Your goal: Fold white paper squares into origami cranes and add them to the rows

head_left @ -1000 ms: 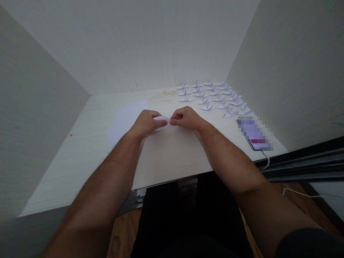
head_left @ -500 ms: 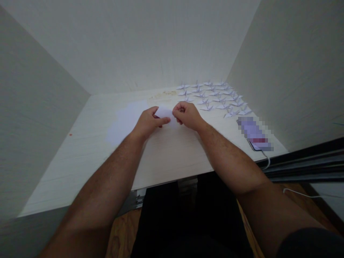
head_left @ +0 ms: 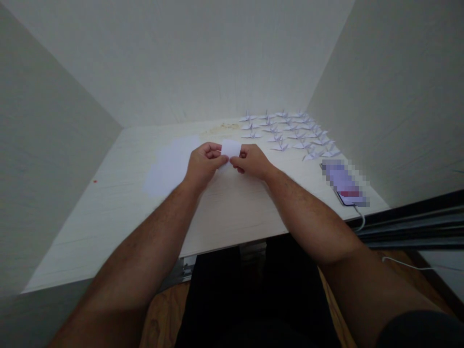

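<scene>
Between my two hands a small white piece of paper (head_left: 231,148) is held up above the table (head_left: 232,208). My left hand (head_left: 206,162) pinches its left side, thumb at the lower edge and fingers behind. On the other side my right hand (head_left: 252,162) grips it the same way, and the two thumb tips nearly meet at the bottom. White paper sheets (head_left: 168,166) lie on the table just left of my left hand; their separate edges are hard to make out.
Several folded white paper cranes (head_left: 279,143) stand in rows at the back right. A phone (head_left: 342,183), blurred out, lies near the right edge with a white cable (head_left: 361,220). Walls (head_left: 217,63) enclose the table at the back and sides.
The paper now stands more upright, facing me. My right hand has shifted from the paper's far corner to its right side, and both thumbs have come together at the lower edge.
</scene>
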Tool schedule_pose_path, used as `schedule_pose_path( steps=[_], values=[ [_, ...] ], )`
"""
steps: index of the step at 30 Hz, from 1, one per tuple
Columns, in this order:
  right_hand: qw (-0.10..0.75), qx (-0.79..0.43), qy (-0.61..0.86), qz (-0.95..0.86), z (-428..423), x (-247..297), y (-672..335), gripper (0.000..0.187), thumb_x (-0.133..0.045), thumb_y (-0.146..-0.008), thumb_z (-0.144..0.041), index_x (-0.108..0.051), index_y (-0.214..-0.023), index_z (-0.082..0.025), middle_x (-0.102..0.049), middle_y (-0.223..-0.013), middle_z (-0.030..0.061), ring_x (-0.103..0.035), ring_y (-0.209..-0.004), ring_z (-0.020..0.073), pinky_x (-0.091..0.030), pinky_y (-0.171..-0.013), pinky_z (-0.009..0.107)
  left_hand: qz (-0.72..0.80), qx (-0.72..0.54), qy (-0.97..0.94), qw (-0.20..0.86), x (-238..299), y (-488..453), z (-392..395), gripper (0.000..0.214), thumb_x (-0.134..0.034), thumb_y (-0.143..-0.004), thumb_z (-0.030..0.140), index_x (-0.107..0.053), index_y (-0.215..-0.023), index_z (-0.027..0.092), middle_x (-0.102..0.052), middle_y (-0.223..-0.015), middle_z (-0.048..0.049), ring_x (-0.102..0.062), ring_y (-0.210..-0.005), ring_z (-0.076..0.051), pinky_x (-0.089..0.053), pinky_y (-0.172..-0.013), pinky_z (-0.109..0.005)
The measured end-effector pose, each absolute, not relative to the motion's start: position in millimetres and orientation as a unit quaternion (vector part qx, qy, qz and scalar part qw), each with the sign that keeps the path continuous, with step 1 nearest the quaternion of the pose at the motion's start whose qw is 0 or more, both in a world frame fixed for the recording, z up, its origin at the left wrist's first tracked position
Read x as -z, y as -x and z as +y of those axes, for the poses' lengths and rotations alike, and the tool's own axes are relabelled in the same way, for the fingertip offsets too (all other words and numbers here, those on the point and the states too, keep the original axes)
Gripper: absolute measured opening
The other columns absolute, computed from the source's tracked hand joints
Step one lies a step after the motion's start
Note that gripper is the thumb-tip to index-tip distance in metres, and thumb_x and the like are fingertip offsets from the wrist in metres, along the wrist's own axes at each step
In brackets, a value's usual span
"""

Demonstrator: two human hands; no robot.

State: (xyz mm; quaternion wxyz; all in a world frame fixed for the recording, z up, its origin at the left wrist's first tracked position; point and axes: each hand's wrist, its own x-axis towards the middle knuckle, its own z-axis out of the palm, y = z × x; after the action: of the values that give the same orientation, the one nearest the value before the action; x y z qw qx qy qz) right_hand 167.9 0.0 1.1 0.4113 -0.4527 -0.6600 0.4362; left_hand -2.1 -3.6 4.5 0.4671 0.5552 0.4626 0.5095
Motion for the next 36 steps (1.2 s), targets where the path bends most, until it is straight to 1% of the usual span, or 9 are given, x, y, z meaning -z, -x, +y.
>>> schedule_pose_path(
  steps=[7, 12, 16, 19, 22, 24, 27, 32, 36],
  values=[
    [0.508, -0.463, 0.442, -0.576, 2.6, -0.4, -163.9, 0.021, -0.071, -0.076, -0.032, -0.060, -0.071, -0.014, -0.065, -0.060, 0.0009, -0.052, -0.046, 0.0071, -0.043, -0.043, 0.019, 0.436, -0.481, -0.486, 0.585, -6.3, -0.4, -6.8, 0.027, -0.080, -0.063, 0.032, -0.063, -0.078, 0.017, -0.065, -0.074, -0.0018, -0.057, -0.062, -0.010, -0.043, -0.057, -0.022],
    [0.475, -0.521, 0.408, -0.580, 0.8, 5.0, -160.0, 0.028, -0.071, -0.075, -0.040, -0.063, -0.069, -0.014, -0.064, -0.059, 0.0009, -0.052, -0.045, 0.0074, -0.043, -0.043, 0.020, 0.417, -0.530, -0.446, 0.588, -6.1, -7.1, -10.0, 0.027, -0.078, -0.066, 0.034, -0.058, -0.075, 0.018, -0.057, -0.066, 0.0020, -0.053, -0.059, -0.009, -0.045, -0.057, -0.023],
    [0.424, -0.522, 0.388, -0.630, -0.6, 7.1, -160.3, 0.031, -0.074, -0.072, -0.041, -0.063, -0.068, -0.013, -0.061, -0.056, -0.0001, -0.052, -0.046, 0.0075, -0.042, -0.044, 0.020, 0.400, -0.550, -0.454, 0.576, -7.0, -8.4, -8.1, 0.024, -0.073, -0.069, 0.034, -0.056, -0.076, 0.018, -0.059, -0.066, 0.0008, -0.056, -0.059, -0.011, -0.047, -0.056, -0.024],
    [0.432, -0.505, 0.382, -0.642, 1.3, 6.0, -162.8, 0.029, -0.077, -0.066, -0.031, -0.063, -0.086, -0.014, -0.062, -0.065, -0.0023, -0.053, -0.050, 0.0075, -0.044, -0.046, 0.019, 0.451, -0.580, -0.436, 0.520, -7.5, -1.4, -0.7, 0.022, -0.072, -0.067, 0.029, -0.056, -0.077, 0.018, -0.061, -0.066, 0.0006, -0.055, -0.056, -0.010, -0.043, -0.050, -0.023],
    [0.476, -0.461, 0.376, -0.648, 3.8, 3.7, -167.9, 0.046, -0.071, -0.066, -0.020, -0.059, -0.110, -0.020, -0.067, -0.089, -0.0003, -0.059, -0.059, 0.0074, -0.047, -0.052, 0.019, 0.513, -0.567, -0.431, 0.478, -7.2, 10.7, 7.8, 0.020, -0.071, -0.066, 0.026, -0.053, -0.069, 0.019, -0.055, -0.056, 0.0023, -0.050, -0.049, -0.009, -0.038, -0.045, -0.022],
    [0.474, -0.432, 0.364, -0.675, 4.3, 2.4, -171.5, 0.052, -0.067, -0.068, -0.018, -0.059, -0.119, -0.023, -0.066, -0.102, 0.0019, -0.061, -0.065, 0.0077, -0.049, -0.056, 0.020, 0.523, -0.538, -0.452, 0.482, -6.8, 17.1, 11.1, 0.020, -0.070, -0.065, 0.024, -0.051, -0.064, 0.020, -0.051, -0.052, 0.0024, -0.046, -0.046, -0.009, -0.034, -0.043, -0.022],
    [0.448, -0.406, 0.364, -0.709, 2.6, 1.2, -174.5, 0.044, -0.066, -0.070, -0.018, -0.066, -0.114, -0.022, -0.067, -0.100, 0.0022, -0.060, -0.067, 0.0085, -0.048, -0.059, 0.021, 0.526, -0.497, -0.488, 0.489, -7.1, 19.9, 11.0, 0.021, -0.072, -0.065, 0.024, -0.052, -0.060, 0.019, -0.050, -0.049, 0.0016, -0.043, -0.042, -0.009, -0.031, -0.041, -0.024],
    [0.422, -0.400, 0.387, -0.716, 0.2, -0.3, -174.8, 0.016, -0.072, -0.071, -0.023, -0.073, -0.086, -0.017, -0.064, -0.069, -0.0014, -0.055, -0.062, 0.0099, -0.046, -0.061, 0.024, 0.511, -0.471, -0.507, 0.510, -9.1, 17.5, 6.9, 0.025, -0.077, -0.061, 0.024, -0.052, -0.056, 0.020, -0.052, -0.049, 0.0006, -0.044, -0.042, -0.008, -0.032, -0.043, -0.024],
    [0.420, -0.395, 0.380, -0.723, 2.0, 0.0, -174.6, 0.016, -0.072, -0.070, -0.019, -0.074, -0.085, -0.018, -0.068, -0.075, -0.0003, -0.056, -0.065, 0.0102, -0.047, -0.064, 0.025, 0.498, -0.468, -0.505, 0.527, -9.9, 19.2, 7.1, 0.026, -0.077, -0.059, 0.020, -0.051, -0.055, 0.019, -0.051, -0.049, 0.0010, -0.046, -0.042, -0.008, -0.032, -0.043, -0.023]
  ],
)
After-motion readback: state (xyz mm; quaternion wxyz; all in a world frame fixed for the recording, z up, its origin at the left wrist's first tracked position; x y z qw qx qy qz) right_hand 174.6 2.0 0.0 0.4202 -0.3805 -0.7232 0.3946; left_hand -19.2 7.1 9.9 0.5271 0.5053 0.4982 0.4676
